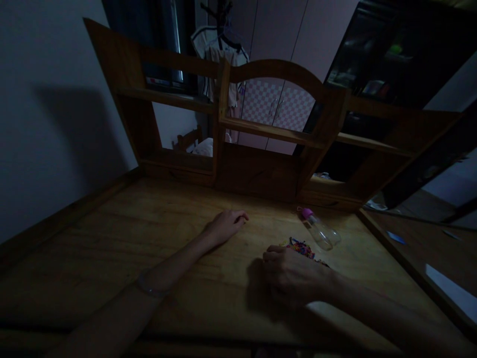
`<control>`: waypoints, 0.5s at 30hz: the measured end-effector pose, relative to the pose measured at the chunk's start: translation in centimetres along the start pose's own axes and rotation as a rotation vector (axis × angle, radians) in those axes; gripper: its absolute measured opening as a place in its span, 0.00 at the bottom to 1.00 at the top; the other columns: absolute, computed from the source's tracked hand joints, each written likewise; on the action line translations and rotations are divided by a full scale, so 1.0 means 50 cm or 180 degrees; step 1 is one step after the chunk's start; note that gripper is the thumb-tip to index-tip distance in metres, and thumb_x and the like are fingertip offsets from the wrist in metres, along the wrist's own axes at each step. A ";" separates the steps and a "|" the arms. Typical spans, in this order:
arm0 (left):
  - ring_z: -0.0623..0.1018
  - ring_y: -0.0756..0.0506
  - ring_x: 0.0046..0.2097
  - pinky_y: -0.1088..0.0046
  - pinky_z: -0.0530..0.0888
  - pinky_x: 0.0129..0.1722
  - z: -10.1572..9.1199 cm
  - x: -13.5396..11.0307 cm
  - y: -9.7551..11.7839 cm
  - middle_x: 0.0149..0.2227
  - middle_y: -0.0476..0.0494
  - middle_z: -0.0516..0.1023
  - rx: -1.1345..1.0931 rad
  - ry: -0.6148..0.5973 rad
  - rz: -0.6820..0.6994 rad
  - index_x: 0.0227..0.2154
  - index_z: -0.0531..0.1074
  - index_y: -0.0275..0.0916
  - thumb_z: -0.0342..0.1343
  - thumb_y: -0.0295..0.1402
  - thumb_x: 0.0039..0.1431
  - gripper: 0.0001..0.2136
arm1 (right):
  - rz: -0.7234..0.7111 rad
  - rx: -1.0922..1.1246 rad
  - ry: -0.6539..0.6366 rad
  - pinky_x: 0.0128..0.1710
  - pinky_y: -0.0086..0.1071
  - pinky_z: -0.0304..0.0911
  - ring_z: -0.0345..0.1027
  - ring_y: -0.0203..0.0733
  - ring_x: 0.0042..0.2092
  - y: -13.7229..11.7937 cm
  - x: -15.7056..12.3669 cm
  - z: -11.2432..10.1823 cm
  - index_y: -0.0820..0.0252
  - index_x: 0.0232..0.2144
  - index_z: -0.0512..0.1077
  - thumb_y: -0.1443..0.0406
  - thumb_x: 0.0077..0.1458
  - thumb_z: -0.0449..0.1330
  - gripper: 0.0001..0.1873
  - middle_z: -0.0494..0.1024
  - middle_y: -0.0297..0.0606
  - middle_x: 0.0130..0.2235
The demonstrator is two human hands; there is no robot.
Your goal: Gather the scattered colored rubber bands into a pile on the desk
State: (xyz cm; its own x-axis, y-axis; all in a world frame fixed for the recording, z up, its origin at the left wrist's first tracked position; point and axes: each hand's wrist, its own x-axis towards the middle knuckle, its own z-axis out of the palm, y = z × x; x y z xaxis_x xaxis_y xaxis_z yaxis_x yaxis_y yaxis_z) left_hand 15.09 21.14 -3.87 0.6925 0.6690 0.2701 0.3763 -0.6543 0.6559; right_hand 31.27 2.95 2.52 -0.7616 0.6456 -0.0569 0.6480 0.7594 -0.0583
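Observation:
My left hand (226, 225) rests on its side on the wooden desk top (179, 219), fingers loosely bent and slightly apart, with nothing visible in it. A thin, pale bracelet (152, 287) circles that wrist. Further right, my right hand (290, 273) is closed, back upward, fingers curled under toward the desk; whatever it may hold is hidden. Just behind it lies a small tangled heap of multicoloured cords or strings (301, 247), partly covered by the hand. Beyond the heap, a clear bottle (321, 233) with a pink-purple cap lies on its side.
A wooden shelf unit (274, 130) with open compartments stands along the desk's far edge. A white wall (48, 139) borders the left. On the right, past a raised wooden edge (406, 263), are a blue card-like item (395, 237) and a white sheet (451, 286). The room is dim.

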 end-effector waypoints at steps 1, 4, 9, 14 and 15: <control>0.78 0.45 0.40 0.73 0.69 0.41 0.000 0.000 0.000 0.39 0.45 0.81 0.0014 -0.0023 0.0026 0.42 0.77 0.44 0.48 0.33 0.61 0.13 | 0.0086 -0.0037 0.0016 0.42 0.40 0.58 0.64 0.44 0.37 0.002 -0.010 -0.002 0.60 0.27 0.71 0.65 0.52 0.57 0.05 0.75 0.42 0.32; 0.78 0.45 0.41 0.73 0.69 0.42 -0.002 0.000 0.000 0.40 0.46 0.81 0.0046 -0.0076 0.0050 0.42 0.77 0.45 0.47 0.33 0.62 0.13 | 0.0236 -0.0095 0.0239 0.41 0.41 0.60 0.65 0.44 0.36 -0.001 -0.030 -0.009 0.59 0.26 0.70 0.66 0.53 0.56 0.05 0.74 0.41 0.30; 0.78 0.45 0.42 0.73 0.70 0.42 -0.001 0.002 -0.004 0.40 0.46 0.81 0.0058 -0.0076 0.0061 0.42 0.77 0.44 0.47 0.33 0.62 0.13 | 0.0541 -0.0726 0.1314 0.48 0.48 0.63 0.67 0.50 0.47 -0.046 -0.024 -0.046 0.59 0.37 0.72 0.70 0.56 0.54 0.08 0.76 0.47 0.43; 0.78 0.45 0.39 0.73 0.69 0.39 -0.002 0.003 -0.004 0.38 0.46 0.81 0.0012 -0.0250 0.0097 0.40 0.78 0.43 0.47 0.33 0.61 0.14 | 0.0738 -0.0543 0.2181 0.55 0.52 0.62 0.63 0.54 0.57 -0.131 -0.044 -0.105 0.48 0.52 0.69 0.69 0.56 0.58 0.21 0.72 0.42 0.54; 0.78 0.45 0.38 0.73 0.69 0.38 -0.004 0.003 -0.003 0.37 0.46 0.81 0.0035 -0.0302 0.0117 0.38 0.79 0.43 0.47 0.33 0.61 0.14 | 0.0755 -0.0187 0.2184 0.56 0.51 0.63 0.63 0.53 0.58 -0.152 -0.058 -0.110 0.44 0.52 0.68 0.68 0.57 0.59 0.22 0.72 0.39 0.54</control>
